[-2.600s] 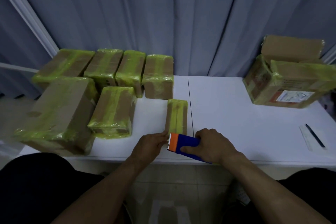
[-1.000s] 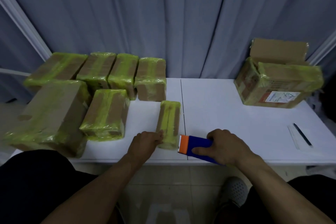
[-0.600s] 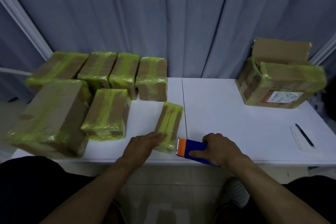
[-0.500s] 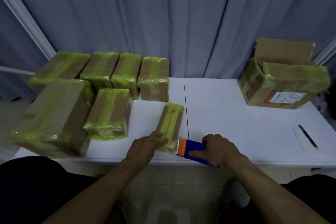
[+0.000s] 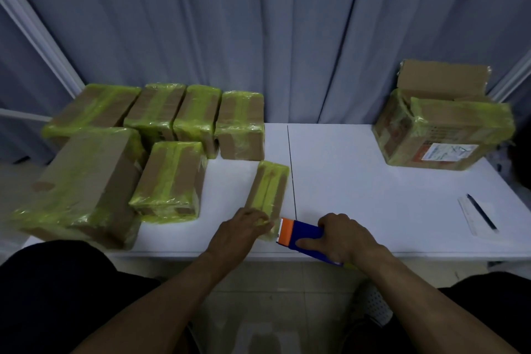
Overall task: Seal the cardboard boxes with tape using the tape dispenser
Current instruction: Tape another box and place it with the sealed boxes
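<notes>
your right hand (image 5: 344,236) grips the blue-and-orange tape dispenser (image 5: 298,234), fingers curled round it, at the near edge of the desk (image 5: 373,195). your left hand (image 5: 244,228) presses loose fingers on the near end of the small taped box (image 5: 268,190), just beside the dispenser.

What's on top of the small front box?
Yellow-green tape along the small box; left hand rests on its near end. Contents hidden; right hand holds tape dispenser beside it.

Small box (image 5: 268,187) turned askew; left hand (image 5: 241,228) now atop near end
</notes>
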A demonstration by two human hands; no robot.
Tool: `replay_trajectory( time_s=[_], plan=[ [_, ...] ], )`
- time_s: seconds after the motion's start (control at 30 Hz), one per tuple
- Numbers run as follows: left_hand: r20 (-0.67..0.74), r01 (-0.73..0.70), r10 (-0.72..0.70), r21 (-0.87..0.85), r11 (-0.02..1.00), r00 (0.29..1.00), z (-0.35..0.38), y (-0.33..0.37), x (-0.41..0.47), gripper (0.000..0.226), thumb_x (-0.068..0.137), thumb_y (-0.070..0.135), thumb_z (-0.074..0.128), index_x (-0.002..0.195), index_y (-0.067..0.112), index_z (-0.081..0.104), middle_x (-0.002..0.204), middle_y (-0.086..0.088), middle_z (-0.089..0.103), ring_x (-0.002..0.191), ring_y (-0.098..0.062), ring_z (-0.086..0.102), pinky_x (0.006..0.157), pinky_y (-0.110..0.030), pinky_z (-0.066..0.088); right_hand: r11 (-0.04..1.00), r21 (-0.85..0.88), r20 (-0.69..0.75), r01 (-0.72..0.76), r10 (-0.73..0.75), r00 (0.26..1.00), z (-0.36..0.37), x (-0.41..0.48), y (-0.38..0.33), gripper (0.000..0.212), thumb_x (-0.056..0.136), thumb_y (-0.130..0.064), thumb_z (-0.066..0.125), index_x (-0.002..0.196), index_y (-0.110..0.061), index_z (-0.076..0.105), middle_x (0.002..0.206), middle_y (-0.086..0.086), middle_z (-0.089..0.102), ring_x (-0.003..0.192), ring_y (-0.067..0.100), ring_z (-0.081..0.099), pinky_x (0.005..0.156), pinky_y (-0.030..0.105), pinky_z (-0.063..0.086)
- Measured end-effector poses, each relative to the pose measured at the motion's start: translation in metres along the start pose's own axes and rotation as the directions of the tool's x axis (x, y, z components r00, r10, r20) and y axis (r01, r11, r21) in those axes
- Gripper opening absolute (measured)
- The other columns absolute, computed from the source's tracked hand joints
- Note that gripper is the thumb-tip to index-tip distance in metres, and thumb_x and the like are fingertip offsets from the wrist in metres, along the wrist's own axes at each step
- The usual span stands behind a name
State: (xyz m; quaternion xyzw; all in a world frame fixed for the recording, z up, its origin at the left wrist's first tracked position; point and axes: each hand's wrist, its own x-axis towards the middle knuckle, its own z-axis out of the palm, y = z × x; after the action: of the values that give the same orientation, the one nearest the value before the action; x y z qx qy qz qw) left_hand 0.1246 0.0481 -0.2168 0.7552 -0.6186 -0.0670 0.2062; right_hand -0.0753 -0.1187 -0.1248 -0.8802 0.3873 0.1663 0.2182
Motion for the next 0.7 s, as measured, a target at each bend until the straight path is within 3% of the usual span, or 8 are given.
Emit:
replay_trajectory(
  time_s=[0.1, 0.2, 0.33, 0.5, 0.6, 0.7],
  plan=[
    [0.001, 0.005, -0.005, 0.011, 1.000, 1.000, -0.008, 0.000, 0.001, 0.041, 0.092, 0.021, 0.069, 0.131, 0.029, 0.060, 0.138, 0.002, 0.055, 0.123, -0.014, 0.053, 0.099, -0.026, 0.049, 0.999, 0.043, -0.007, 0.033, -0.032, 0.999, -0.005, -0.007, 0.002, 0.067, 0.076, -0.079, 0.067, 0.109, -0.021, 0.064, 0.100, -0.003, 0.071, 0.084, 0.011, 0.067, 0.078, 0.030, 0.059],
    [0.003, -0.077, 0.077, 0.027, 0.997, 0.997, -0.008, -0.004, 0.000, 0.064, 0.061, 0.005, 0.093, 0.117, 0.027, 0.071, 0.120, -0.002, 0.068, 0.110, -0.026, 0.065, 0.082, -0.033, 0.058, 0.994, 0.100, -0.010, 0.053, -0.052, 0.999, -0.011, -0.017, 0.007, 0.058, 0.075, -0.079, 0.068, 0.095, -0.024, 0.063, 0.084, -0.008, 0.066, 0.078, 0.009, 0.066, 0.075, 0.030, 0.059],
    [0.008, -0.028, 0.028, -0.024, 0.999, 1.000, -0.013, 0.000, 0.001, 0.051, 0.081, 0.004, 0.078, 0.126, 0.025, 0.067, 0.135, -0.004, 0.059, 0.127, -0.027, 0.053, 0.105, -0.037, 0.047, 0.994, 0.107, -0.014, 0.037, -0.035, 0.999, -0.013, -0.023, 0.021, 0.054, 0.072, -0.081, 0.068, 0.084, -0.029, 0.060, 0.080, -0.010, 0.065, 0.076, 0.008, 0.066, 0.071, 0.028, 0.057],
    [0.054, -0.002, 0.004, -0.039, 0.999, 0.999, -0.013, -0.001, 0.000, 0.049, 0.089, 0.010, 0.071, 0.133, 0.030, 0.061, 0.144, 0.000, 0.051, 0.135, -0.022, 0.043, 0.113, -0.033, 0.039, 0.997, 0.071, -0.002, -0.004, 0.004, 1.000, -0.010, -0.018, 0.026, 0.059, 0.074, -0.080, 0.068, 0.096, -0.025, 0.061, 0.085, -0.008, 0.063, 0.080, 0.010, 0.065, 0.073, 0.027, 0.055],
    [0.022, -0.004, 0.005, -0.046, 0.999, 1.000, -0.011, -0.001, -0.003, 0.050, 0.088, 0.009, 0.072, 0.133, 0.027, 0.062, 0.142, -0.002, 0.054, 0.133, -0.023, 0.045, 0.110, -0.027, 0.033, 0.999, 0.017, -0.001, -0.036, 0.036, 0.999, 0.001, -0.011, 0.020, 0.065, 0.076, -0.080, 0.065, 0.104, -0.021, 0.062, 0.091, -0.004, 0.062, 0.084, 0.015, 0.065, 0.074, 0.029, 0.055],
    [-0.011, -0.047, 0.047, -0.045, 0.998, 0.999, -0.013, 0.000, -0.005, 0.052, 0.081, 0.003, 0.078, 0.128, 0.024, 0.067, 0.134, -0.005, 0.060, 0.125, -0.027, 0.053, 0.104, -0.029, 0.039, 0.999, -0.007, 0.016, -0.047, 0.048, 0.999, 0.006, -0.003, 0.011, 0.070, 0.078, -0.079, 0.065, 0.111, -0.017, 0.062, 0.096, 0.000, 0.065, 0.084, 0.016, 0.065, 0.072, 0.027, 0.052]
  ],
)
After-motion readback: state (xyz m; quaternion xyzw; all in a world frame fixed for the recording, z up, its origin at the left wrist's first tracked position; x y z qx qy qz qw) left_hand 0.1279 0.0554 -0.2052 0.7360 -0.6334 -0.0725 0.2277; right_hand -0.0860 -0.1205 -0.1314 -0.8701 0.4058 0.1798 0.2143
